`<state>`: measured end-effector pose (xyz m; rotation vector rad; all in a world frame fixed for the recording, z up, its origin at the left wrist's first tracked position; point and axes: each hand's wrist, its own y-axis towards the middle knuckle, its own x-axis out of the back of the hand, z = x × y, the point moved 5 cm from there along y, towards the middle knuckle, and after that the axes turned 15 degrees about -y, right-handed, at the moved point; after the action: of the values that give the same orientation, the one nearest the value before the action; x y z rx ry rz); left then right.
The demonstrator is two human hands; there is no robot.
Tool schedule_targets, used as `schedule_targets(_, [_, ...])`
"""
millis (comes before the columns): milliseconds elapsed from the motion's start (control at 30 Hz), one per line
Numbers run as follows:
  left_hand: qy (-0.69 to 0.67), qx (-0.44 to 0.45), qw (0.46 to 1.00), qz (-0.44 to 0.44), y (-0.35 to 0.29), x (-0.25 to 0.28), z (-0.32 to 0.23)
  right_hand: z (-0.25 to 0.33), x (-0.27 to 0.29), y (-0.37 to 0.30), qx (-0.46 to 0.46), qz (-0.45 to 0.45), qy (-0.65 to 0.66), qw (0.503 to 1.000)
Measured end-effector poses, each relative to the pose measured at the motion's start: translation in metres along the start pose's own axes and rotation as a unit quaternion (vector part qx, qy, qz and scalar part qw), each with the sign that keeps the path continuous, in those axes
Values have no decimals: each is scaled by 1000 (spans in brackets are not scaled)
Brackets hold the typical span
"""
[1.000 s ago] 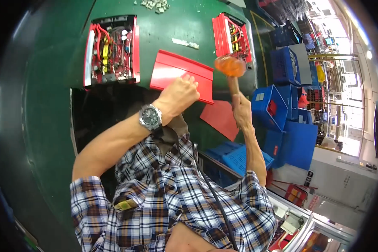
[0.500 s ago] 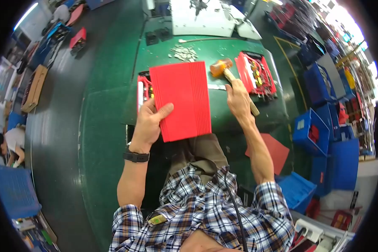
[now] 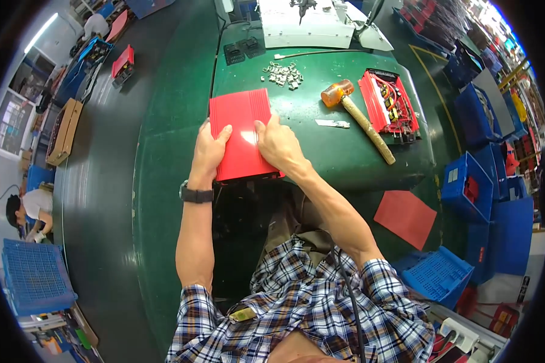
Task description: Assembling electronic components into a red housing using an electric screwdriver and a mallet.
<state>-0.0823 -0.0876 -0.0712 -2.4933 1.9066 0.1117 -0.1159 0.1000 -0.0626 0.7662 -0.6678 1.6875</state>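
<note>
Your left hand (image 3: pixel 211 148) and right hand (image 3: pixel 278 145) both lie flat on the red ribbed cover (image 3: pixel 243 134), which sits just left of centre at the near edge of the green desk (image 3: pixel 321 151). Neither grip is closed: fingers are spread, pressing on the lower corners rather than clasping. Judged as stiff sheet metal, light, smooth and glossy, so likely to slide; hold it by the long side edges. The mallet (image 3: pixel 357 115) lies apart to the right, beside the open red unit (image 3: pixel 389 104). Small metal parts (image 3: pixel 283 74) sit in the upper centre.
</note>
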Motion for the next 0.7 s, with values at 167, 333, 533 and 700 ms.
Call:
schedule_targets(167, [-42, 150, 988, 12, 15, 4, 39, 1, -9, 7, -8, -20, -121, 992])
schedule_targets(333, [-34, 110, 993, 34, 18, 4, 41, -5, -9, 8, -9, -1, -139, 990])
schedule_targets(533, [58, 51, 997, 32, 8, 6, 39, -12, -13, 5, -23, 5, -142, 990])
schedule_targets(700, [45, 34, 998, 21, 6, 6, 43, -14, -17, 7, -21, -27, -111, 993])
